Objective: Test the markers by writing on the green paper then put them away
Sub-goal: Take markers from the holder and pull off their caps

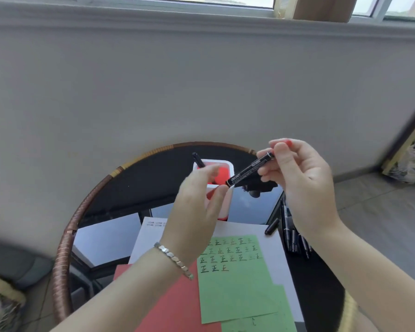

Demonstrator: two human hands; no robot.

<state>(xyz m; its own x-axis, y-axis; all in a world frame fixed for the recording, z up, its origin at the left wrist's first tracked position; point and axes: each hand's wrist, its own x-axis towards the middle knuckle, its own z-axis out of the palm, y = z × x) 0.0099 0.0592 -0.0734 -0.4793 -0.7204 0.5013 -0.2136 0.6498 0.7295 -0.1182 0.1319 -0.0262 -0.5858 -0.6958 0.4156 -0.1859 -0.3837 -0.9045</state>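
The right hand (304, 178) grips a black marker (249, 169) slanting down-left, its lower end just beside the left hand (197, 207), whose fingers (203, 169) hold the cap (198, 159).

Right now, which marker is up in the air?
The marker in the right hand, raised above the table. The other markers lie on the table by the right wrist.

The left hand (197, 207) is motion-blurred, hiding part of the red tray (222, 174).

Black marker (249, 170) in right hand (304, 183)
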